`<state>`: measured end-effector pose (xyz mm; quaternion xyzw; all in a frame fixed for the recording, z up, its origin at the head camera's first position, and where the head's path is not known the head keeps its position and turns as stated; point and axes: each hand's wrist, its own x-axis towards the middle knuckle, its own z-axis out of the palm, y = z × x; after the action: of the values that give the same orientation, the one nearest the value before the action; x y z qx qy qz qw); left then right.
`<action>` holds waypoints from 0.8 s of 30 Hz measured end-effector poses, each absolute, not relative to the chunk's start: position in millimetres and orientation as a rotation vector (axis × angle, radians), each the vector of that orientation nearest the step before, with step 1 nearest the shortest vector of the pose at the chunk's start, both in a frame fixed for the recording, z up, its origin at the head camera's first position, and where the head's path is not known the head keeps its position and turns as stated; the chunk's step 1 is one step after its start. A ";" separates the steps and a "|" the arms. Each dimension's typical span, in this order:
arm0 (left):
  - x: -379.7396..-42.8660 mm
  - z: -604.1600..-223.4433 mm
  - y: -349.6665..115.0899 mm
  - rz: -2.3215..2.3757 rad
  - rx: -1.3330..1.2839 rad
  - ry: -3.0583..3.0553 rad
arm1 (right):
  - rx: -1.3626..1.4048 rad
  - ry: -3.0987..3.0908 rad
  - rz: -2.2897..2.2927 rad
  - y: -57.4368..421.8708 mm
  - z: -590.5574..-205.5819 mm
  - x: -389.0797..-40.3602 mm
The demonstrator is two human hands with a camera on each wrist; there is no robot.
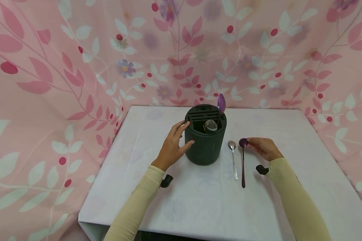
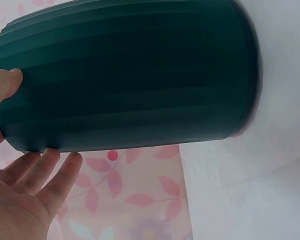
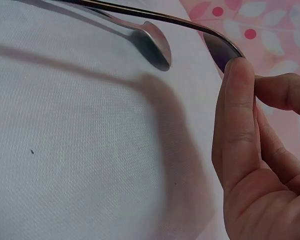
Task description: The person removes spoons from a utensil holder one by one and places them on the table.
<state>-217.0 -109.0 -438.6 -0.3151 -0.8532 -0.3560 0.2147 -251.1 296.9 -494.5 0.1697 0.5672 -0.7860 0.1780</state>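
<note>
A dark green ribbed utensil holder (image 1: 202, 147) stands upright on the table. My left hand (image 1: 172, 147) is at its left side, fingers fairly straight against the wall near the rim; in the left wrist view the fingertips (image 2: 76, 159) touch its side. My right hand (image 1: 264, 148) pinches a long-handled purple spoon (image 1: 243, 164) by the edge of its bowl, the handle pointing toward me. In the right wrist view the spoon's bowl (image 3: 220, 52) sits between thumb and fingers. Just left of it lies a silver spoon (image 1: 233, 160).
Inside the holder a purple spoon (image 1: 221, 104) stands bowl up, beside a round silver utensil head (image 1: 210, 126). Slots cross the back half of the holder's top. A white cloth covers the table (image 1: 196, 201); pink floral fabric (image 1: 184, 50) hangs behind and at both sides.
</note>
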 end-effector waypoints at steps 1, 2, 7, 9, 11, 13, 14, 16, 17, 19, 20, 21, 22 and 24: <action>-216.8 -438.6 -109.1 -0.988 -0.873 -2.368 | 0.486 1.612 -2.216 296.9 -495.2 -251.6; -216.6 -438.5 -109.1 -0.989 -0.872 -2.370 | 0.490 1.617 -2.208 296.9 -495.8 -252.0; -215.9 -437.4 -109.1 -0.997 -0.874 -2.372 | 0.508 1.626 -2.206 296.3 -500.7 -255.0; -216.0 -437.1 -109.1 -1.000 -0.875 -2.370 | 0.517 1.633 -2.210 295.7 -502.6 -255.8; -216.2 -437.3 -108.9 -1.000 -0.873 -2.370 | 0.528 1.639 -2.208 295.1 -503.9 -255.8; -216.4 -437.8 -108.7 -0.999 -0.870 -2.372 | 0.564 1.678 -2.179 294.4 -505.4 -255.7; -216.5 -438.0 -108.7 -0.999 -0.867 -2.374 | 0.572 1.687 -2.168 294.2 -505.9 -255.4; -216.5 -438.2 -108.7 -0.996 -0.861 -2.378 | 0.583 1.705 -2.147 293.7 -506.9 -254.9; -216.4 -438.2 -108.7 -0.997 -0.859 -2.380 | 0.595 1.723 -2.136 293.1 -507.1 -254.5; -216.4 -438.2 -108.9 -1.004 -0.861 -2.380 | 0.583 1.730 -2.142 292.0 -507.1 -253.8; -216.4 -438.2 -108.9 -1.005 -0.861 -2.378 | 0.576 1.729 -2.152 291.5 -507.2 -253.6; -216.4 -438.2 -108.9 -1.006 -0.863 -2.375 | 0.562 1.735 -2.159 291.3 -507.4 -253.5; -216.5 -438.1 -108.9 -1.009 -0.866 -2.371 | 0.551 1.742 -2.164 290.6 -507.2 -253.2; -216.6 -438.3 -108.8 -1.005 -0.870 -2.366 | 0.519 1.754 -2.170 290.2 -507.5 -252.7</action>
<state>-216.6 -108.8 -438.3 -0.3132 -0.8520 -0.3620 0.2120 -252.7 290.2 -507.5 0.1807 0.6109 -0.7558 0.1514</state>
